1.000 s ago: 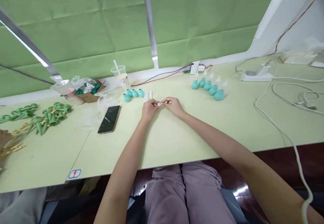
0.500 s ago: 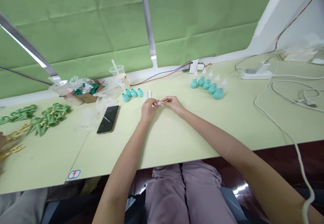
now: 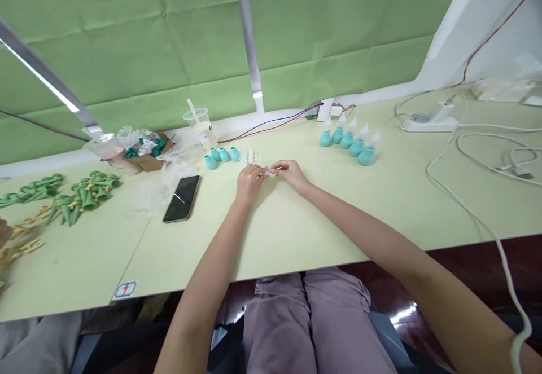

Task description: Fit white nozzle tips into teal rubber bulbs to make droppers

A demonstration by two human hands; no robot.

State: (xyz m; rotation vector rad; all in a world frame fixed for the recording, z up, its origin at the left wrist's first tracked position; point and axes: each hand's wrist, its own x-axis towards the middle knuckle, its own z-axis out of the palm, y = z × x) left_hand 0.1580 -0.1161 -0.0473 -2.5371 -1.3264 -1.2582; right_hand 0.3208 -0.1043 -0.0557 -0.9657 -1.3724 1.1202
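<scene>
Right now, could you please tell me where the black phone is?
In the head view, the phone lies on the table, left of the left hand, just right of the crumpled clear plastic.

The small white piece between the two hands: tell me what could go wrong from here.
The small white piece is tiny and held only at the fingertips of the left hand and right hand, so it might slip and drop.

Loose white parts lie just beyond the left hand, which could knock them.

The five white-tipped teal bulbs stand close together, so one bump might topple several.
</scene>
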